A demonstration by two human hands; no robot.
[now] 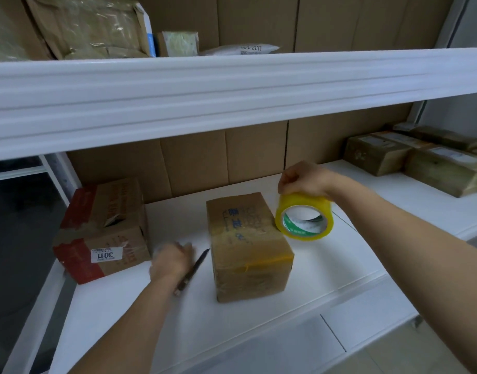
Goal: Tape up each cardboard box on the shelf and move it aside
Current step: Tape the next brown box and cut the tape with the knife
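A small brown cardboard box (248, 247) stands in the middle of the white shelf (326, 268), with clear tape and a yellow tape band over its front top edge. My right hand (304, 179) grips a yellow tape roll (303, 217) from above, just right of the box and close to its side. My left hand (172, 260) is blurred, low on the shelf left of the box. Its fingers look stretched out. A dark utility knife (194, 271) lies between that hand and the box, along the hand's right edge and not in its grip.
A larger red-printed box (102, 230) labelled 3011 sits at the shelf's left end. Several taped parcels (420, 157) line the far right. Cardboard sheets back the shelf. The upper shelf beam (232, 98) hangs overhead, with more parcels above it.
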